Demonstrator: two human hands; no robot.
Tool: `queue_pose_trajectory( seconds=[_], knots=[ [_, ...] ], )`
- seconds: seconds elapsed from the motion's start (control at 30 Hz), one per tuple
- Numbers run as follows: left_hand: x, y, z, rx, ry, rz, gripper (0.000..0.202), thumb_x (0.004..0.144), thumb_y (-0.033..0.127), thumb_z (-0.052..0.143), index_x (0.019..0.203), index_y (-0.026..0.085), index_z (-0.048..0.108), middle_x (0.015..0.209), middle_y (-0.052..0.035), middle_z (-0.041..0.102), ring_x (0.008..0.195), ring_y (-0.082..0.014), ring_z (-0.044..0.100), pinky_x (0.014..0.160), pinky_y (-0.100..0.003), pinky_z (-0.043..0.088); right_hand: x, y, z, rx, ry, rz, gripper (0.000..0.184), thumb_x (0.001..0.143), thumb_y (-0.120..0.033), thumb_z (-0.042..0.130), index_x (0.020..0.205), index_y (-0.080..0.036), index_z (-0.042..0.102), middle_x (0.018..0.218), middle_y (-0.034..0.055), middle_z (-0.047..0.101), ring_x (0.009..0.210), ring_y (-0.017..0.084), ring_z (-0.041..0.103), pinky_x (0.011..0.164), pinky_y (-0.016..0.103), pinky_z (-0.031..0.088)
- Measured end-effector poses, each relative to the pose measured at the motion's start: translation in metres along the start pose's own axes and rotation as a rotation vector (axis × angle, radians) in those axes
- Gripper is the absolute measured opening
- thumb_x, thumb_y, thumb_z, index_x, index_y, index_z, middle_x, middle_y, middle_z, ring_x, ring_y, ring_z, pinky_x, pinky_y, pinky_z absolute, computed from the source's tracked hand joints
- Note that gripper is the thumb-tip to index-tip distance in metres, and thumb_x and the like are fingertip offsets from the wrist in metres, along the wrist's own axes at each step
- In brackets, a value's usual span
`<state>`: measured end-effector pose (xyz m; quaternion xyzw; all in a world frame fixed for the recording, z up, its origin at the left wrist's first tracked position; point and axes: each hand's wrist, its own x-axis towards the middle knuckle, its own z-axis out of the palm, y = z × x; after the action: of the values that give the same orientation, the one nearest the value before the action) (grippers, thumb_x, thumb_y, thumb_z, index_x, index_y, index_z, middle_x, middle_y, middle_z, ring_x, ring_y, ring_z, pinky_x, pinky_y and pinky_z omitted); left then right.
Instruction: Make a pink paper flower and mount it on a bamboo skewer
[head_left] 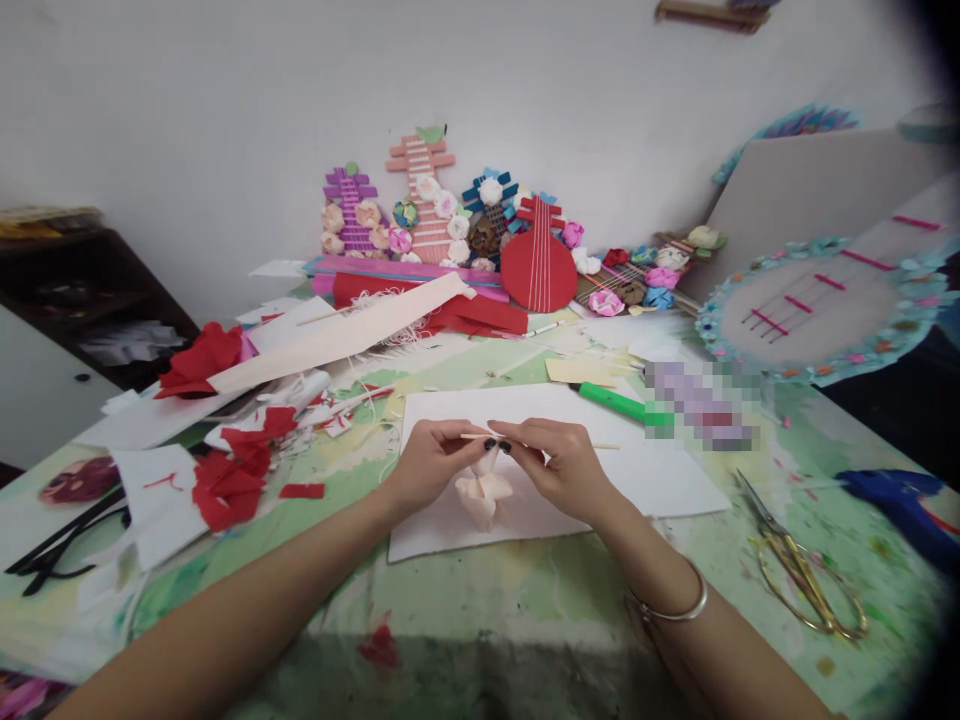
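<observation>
Both grips — L hand, R hand — pinching thin stick w/ pale flower below.

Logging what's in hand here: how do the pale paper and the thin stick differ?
The pale paper is bunched; the thin stick is straight. The paper hangs downward, while the stick lies roughly level in the left hand and right hand. Both are pale, over the white sheet.
</observation>
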<state>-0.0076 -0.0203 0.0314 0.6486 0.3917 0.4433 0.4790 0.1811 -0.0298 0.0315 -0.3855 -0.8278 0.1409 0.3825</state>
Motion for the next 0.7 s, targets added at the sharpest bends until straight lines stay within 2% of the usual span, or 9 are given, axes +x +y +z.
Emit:
queue_pose_trajectory(
  seconds=[0.13, 0.23, 0.43, 0.57, 0.7],
  knots=[
    [-0.0029, 0.0007, 0.0003, 0.096, 0.002, 0.134, 0.012, 0.075, 0.024, 0.065, 0.073, 0.017, 0.074, 0.064, -0.0026, 0.066, 0.061, -0.0128, 0.056, 0.058, -0.023, 0.042, 0.0023, -0.0051, -0.0019, -0.006, -0.004, 0.042, 0.021, 0.088, -0.024, 0.049, 0.088, -0.019, 0.069, 0.071, 0.0032, 0.067, 0.058, 0.011, 0.053, 0.058, 0.024, 0.038],
    [-0.0044, -0.0005, 0.0001, 0.146, -0.012, 0.202, 0.011, 0.077, 0.022, 0.064, 0.077, 0.018, 0.075, 0.065, -0.0032, 0.067, 0.061, -0.0129, 0.057, 0.059, -0.023, 0.043, 0.0038, -0.0072, -0.0024, 0.002, 0.008, 0.063, 0.019, 0.086, -0.025, 0.052, 0.074, -0.018, 0.064, 0.063, 0.0015, 0.062, 0.055, 0.011, 0.049, 0.055, 0.023, 0.036],
    [-0.0037, -0.0042, -0.0022, 0.190, -0.028, 0.293, 0.016, 0.078, 0.018, 0.062, 0.089, 0.018, 0.074, 0.072, -0.0053, 0.069, 0.065, -0.0136, 0.060, 0.061, -0.024, 0.045, 0.0046, -0.0098, -0.0034, 0.014, 0.047, 0.075, 0.011, 0.082, -0.024, 0.058, 0.074, -0.018, 0.062, 0.064, 0.0005, 0.062, 0.058, 0.011, 0.051, 0.061, 0.025, 0.037],
    [-0.0028, -0.0065, -0.0033, 0.191, -0.041, 0.378, 0.018, 0.077, 0.014, 0.062, 0.092, 0.016, 0.073, 0.075, -0.0065, 0.069, 0.067, -0.0145, 0.062, 0.063, -0.025, 0.047, 0.0045, -0.0110, -0.0041, 0.011, 0.064, 0.051, 0.011, 0.083, -0.025, 0.060, 0.074, -0.018, 0.061, 0.066, -0.0005, 0.064, 0.060, 0.011, 0.053, 0.070, 0.029, 0.036],
    [-0.0022, -0.0062, -0.0038, 0.195, -0.047, 0.426, 0.020, 0.076, 0.011, 0.062, 0.093, 0.015, 0.072, 0.077, -0.0080, 0.069, 0.068, -0.0155, 0.063, 0.063, -0.026, 0.047, 0.0047, -0.0111, -0.0040, 0.021, 0.085, 0.042, 0.011, 0.082, -0.026, 0.062, 0.075, -0.018, 0.060, 0.069, -0.0011, 0.064, 0.063, 0.011, 0.055, 0.072, 0.031, 0.034]
  ],
)
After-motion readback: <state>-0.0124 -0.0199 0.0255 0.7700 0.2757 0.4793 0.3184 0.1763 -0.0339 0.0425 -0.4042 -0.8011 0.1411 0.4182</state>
